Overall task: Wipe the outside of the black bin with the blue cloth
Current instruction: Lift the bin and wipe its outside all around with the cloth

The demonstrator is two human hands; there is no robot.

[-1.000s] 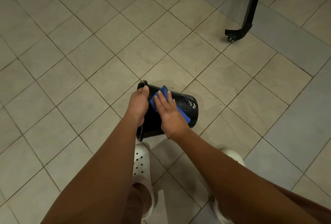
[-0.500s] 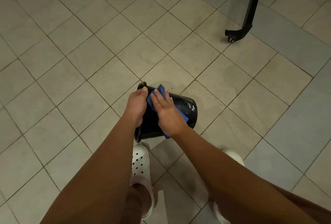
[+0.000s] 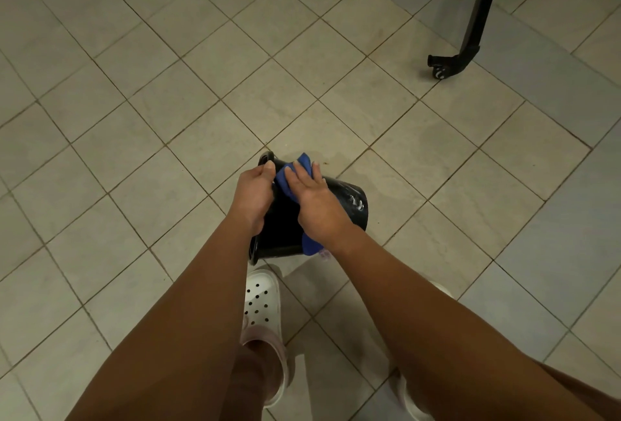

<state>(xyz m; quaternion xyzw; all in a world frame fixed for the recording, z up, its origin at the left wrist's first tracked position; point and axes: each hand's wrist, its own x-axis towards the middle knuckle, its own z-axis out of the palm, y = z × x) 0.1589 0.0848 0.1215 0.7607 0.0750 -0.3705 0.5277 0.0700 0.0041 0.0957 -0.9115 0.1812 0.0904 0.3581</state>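
— Black bin (image 3: 339, 198) first: where does it lie in the head view?
— On its side, low over the tiled floor (image 3: 168, 111), just ahead of the person's white shoe (image 3: 260, 299). Whether it rests on the tiles or is held a little off them cannot be told. Its long axis runs left to right, with the flared mouth to the person's left and the closed base to the right
— And the hands?
— The left hand (image 3: 252, 198) is at the mouth end, fingers curled over the rim, gripping it and steadying the bin. The right hand (image 3: 316, 203) lies on the upper wall just beside the left, fingers straight, pressing the blue cloth (image 3: 297, 173) flat against the plastic. A corner of the cloth pokes out below the wrist
— So which way does the stroke have to go?
— Probably away from the rim, rightward along the axis towards the base. The wall beyond the right hand shows pale smears near the base end, and that stretch looks unwiped. The right hand is the nearer one; the left should hold the rim
— Anything else about?
— A black wheeled leg (image 3: 470, 47) near the floor's far right corner, well apart from the bin
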